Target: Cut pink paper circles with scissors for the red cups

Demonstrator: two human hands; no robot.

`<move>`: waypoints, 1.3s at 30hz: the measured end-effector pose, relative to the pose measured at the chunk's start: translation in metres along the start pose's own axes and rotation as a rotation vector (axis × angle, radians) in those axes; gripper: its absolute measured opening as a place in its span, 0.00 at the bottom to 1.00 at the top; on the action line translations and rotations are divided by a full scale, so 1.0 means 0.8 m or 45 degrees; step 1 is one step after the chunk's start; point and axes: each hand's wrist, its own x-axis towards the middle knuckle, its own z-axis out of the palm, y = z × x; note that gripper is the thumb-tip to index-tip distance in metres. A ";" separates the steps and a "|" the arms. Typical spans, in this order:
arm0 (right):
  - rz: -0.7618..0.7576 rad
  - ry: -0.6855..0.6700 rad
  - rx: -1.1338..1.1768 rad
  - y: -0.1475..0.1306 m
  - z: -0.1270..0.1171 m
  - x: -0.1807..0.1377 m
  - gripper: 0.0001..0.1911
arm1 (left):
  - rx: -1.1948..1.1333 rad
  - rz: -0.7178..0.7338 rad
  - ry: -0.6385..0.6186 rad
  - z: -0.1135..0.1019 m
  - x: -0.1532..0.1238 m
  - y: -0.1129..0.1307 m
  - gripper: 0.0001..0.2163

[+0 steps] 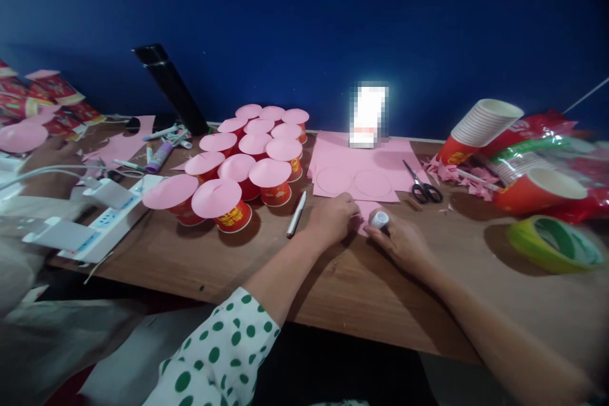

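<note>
My right hand is closed around a white glue stick, its round end facing up. Under it lies a small piece of pink paper on the wooden table. My left hand has its fingers curled at the left edge of that piece, partly covering it. Just beyond both hands are stacked pink sheets, the top one with two drawn circles. A marker lies left of my left hand, and black-handled scissors rest beyond my right hand.
Several red paper cups topped with pink discs stand at left. A lit phone leans on the blue wall. Stacked cups and a tape roll are at right. Another person's hand is beyond the power strip.
</note>
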 end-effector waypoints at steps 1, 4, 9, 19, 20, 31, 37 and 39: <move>-0.003 0.004 0.014 0.000 -0.001 0.000 0.14 | 0.002 0.008 0.009 0.001 0.000 -0.001 0.11; 0.007 0.038 0.058 0.001 -0.002 -0.001 0.14 | 0.011 0.033 0.034 0.006 0.001 -0.003 0.11; 0.081 0.178 0.447 0.011 -0.004 -0.001 0.18 | 0.009 0.060 0.066 0.009 0.004 -0.006 0.10; -0.037 0.064 0.280 0.004 -0.005 0.001 0.12 | -0.016 0.026 -0.002 0.005 0.003 -0.003 0.08; -0.039 0.048 0.244 0.003 -0.005 0.000 0.12 | -0.018 0.031 0.001 0.005 0.003 -0.003 0.08; 0.047 0.123 0.391 0.009 -0.006 0.000 0.18 | -0.003 -0.007 0.011 0.006 0.004 -0.002 0.10; -0.038 0.115 0.330 0.003 -0.006 -0.001 0.11 | -0.017 -0.028 -0.029 0.004 0.004 -0.001 0.09; -0.026 0.093 0.295 0.002 -0.006 -0.001 0.11 | -0.011 -0.003 -0.008 0.005 0.003 -0.002 0.09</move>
